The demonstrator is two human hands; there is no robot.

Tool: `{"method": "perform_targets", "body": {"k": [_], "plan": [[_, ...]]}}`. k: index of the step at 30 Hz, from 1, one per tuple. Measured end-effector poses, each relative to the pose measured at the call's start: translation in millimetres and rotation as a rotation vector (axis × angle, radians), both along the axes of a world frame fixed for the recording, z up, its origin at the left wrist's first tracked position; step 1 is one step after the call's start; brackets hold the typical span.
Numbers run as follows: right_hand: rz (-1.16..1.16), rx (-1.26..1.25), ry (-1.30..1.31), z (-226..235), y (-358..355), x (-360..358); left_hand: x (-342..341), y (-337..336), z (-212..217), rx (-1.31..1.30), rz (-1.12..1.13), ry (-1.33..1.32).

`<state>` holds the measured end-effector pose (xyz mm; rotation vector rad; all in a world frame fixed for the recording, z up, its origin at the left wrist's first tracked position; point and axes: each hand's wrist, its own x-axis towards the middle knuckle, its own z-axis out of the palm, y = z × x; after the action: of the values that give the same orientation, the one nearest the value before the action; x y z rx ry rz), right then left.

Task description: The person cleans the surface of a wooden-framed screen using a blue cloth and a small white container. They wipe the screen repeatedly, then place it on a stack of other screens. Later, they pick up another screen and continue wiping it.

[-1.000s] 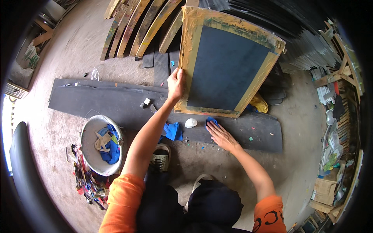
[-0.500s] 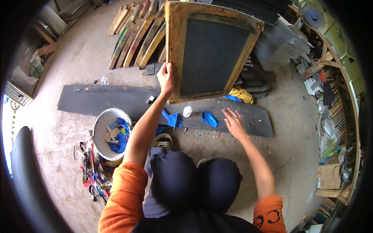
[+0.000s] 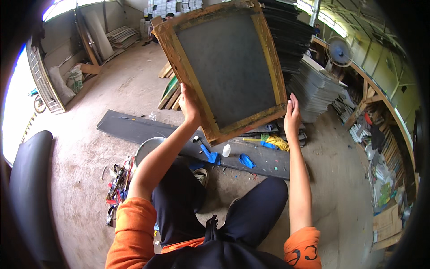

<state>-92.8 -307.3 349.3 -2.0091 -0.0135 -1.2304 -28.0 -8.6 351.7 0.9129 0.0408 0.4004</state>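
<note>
Lifted since earlier, my right hand, fingers nearly straight, is beside the right edge of the framed panel (contact I can't tell); my left hand, fingers curled, grips its left edge over the black board

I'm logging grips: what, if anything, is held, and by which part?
The framed dark panel, by its left side, in the left hand. The right hand is by its lower right corner; contact is unclear.

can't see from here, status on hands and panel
Left hand grips framed panel at left. Right hand at right edge, contact unclear. Framed panel raised, tilted. Bottle on board below, not blocking.
</note>
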Motion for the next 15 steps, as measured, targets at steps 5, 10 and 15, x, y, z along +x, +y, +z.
{"method": "perform_targets", "body": {"k": [5,10,15], "plan": [[-0.195,0.069,0.291,-1.4,24.3,3.3,-36.0,32.0,12.0,-0.066,-0.118,0.242],[-0.246,0.188,0.340,-20.9,41.9,40.4,-15.8,41.6,-8.5,-0.005,-0.028,0.476],[-0.187,0.168,0.325,-78.0,49.9,74.0,15.8,55.2,-57.2,-0.024,-0.110,0.689]]}}
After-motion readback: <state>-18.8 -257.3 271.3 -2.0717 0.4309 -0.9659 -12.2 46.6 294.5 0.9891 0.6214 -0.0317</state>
